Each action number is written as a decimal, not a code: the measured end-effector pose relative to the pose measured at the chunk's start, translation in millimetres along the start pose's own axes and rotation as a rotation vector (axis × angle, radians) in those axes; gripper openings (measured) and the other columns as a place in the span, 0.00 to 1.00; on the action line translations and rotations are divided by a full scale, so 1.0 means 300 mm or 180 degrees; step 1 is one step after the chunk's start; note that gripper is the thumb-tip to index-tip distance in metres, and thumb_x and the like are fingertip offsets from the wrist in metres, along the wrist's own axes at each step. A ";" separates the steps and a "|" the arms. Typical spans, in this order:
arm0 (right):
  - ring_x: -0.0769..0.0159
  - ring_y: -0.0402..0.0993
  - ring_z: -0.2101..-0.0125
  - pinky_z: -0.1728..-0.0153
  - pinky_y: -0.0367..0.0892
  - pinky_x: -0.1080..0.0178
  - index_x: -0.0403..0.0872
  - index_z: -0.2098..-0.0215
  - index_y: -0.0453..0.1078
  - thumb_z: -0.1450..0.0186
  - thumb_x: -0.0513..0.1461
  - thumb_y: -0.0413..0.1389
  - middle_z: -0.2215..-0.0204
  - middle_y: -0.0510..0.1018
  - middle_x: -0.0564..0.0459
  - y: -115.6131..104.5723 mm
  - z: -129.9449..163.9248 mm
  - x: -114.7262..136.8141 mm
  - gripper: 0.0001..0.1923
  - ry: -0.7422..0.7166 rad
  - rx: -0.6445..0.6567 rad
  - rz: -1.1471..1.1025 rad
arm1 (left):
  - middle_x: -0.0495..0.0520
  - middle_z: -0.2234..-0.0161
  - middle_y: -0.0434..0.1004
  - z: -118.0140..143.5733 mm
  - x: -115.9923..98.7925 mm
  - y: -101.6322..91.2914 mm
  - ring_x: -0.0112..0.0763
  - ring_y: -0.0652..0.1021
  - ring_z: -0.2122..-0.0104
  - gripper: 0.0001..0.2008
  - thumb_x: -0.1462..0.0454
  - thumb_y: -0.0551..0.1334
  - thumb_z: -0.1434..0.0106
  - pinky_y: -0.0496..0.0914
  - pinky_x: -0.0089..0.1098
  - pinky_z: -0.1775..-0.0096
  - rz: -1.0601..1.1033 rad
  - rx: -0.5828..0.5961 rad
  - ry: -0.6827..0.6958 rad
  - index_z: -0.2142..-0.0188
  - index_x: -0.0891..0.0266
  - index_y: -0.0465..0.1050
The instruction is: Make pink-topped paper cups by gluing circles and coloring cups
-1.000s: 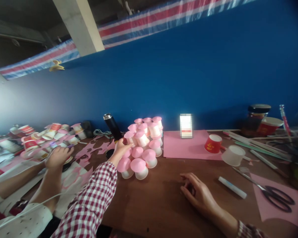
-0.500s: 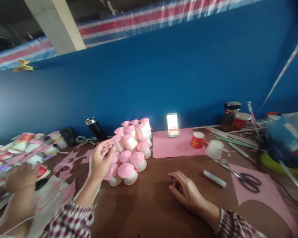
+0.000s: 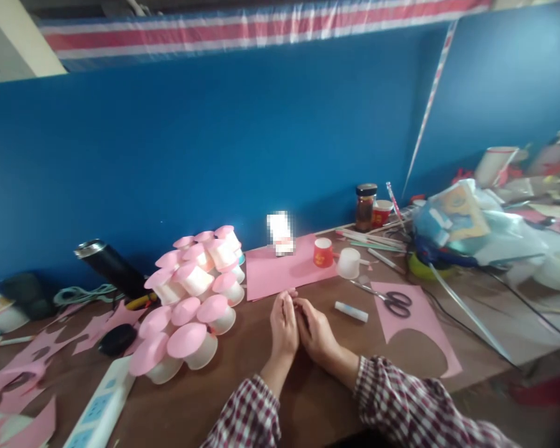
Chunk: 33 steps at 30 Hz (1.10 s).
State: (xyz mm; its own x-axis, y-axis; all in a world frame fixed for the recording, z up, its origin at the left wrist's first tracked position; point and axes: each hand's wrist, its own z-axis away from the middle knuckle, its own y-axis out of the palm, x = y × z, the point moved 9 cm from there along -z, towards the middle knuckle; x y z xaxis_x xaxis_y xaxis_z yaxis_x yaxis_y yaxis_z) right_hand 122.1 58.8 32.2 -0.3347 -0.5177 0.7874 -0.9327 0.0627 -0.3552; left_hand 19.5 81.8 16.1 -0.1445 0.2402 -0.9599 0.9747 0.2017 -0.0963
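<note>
A worker's left hand and right hand came together on the tabletop just in front of a large pink sheet, palms facing and fingers loosely open and lightly curved. Neither visibly gripped anything, though the space between the palms was hidden; the pose suggested rest rather than work. To the left of the sheet crowded the pink-capped paper cups, white bodies under wide pink tops, packed close, probably to save room and keep the middle free for the hands; the rear ones seemed to sit on others. A red cup stood on the sheet's right part, with an uncapped white cup just beside its right end. In front and to the right of the sheet lay a white tube, likely kept handy for the right hand. Farther right of the sheet, scissors rested partly on a cut pink piece with a rounded bite missing, their handles turned away from the sheet, perhaps for an easy pickup.
</note>
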 end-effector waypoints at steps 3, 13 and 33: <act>0.61 0.75 0.60 0.58 0.70 0.60 0.47 0.50 0.62 0.32 0.36 0.46 0.58 0.76 0.44 -0.013 -0.002 -0.017 0.13 0.0030 -0.0070 -0.0046 | 0.59 0.61 0.76 -0.001 -0.009 0.039 0.37 0.76 0.59 0.20 0.52 0.47 0.34 0.69 0.38 0.55 -0.0104 0.0038 0.0163 0.60 0.61 0.71; 0.62 0.73 0.56 0.56 0.68 0.62 0.47 0.49 0.61 0.33 0.34 0.45 0.54 0.74 0.46 0.003 0.013 0.078 0.14 -0.0335 0.0337 0.0360 | 0.59 0.64 0.77 -0.010 0.052 -0.007 0.36 0.77 0.64 0.28 0.47 0.42 0.34 0.71 0.36 0.60 0.0162 0.0088 -0.0062 0.60 0.64 0.71; 0.61 0.74 0.62 0.64 0.68 0.62 0.48 0.49 0.66 0.35 0.41 0.52 0.57 0.75 0.47 -0.570 -0.069 -0.118 0.17 0.0175 0.0639 0.2941 | 0.53 0.74 0.74 0.005 0.085 0.070 0.27 0.72 0.77 0.26 0.45 0.48 0.37 0.68 0.28 0.73 0.0232 0.0440 -0.0409 0.61 0.64 0.71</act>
State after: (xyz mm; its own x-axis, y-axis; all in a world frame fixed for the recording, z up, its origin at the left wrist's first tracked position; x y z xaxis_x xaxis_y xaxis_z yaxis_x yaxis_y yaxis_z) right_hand 290.8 84.1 75.6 -0.9398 -0.2952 0.1720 -0.2565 0.2770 -0.9260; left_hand 36.4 90.8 -10.9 -0.0583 0.1243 -0.9905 0.9972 0.0537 -0.0519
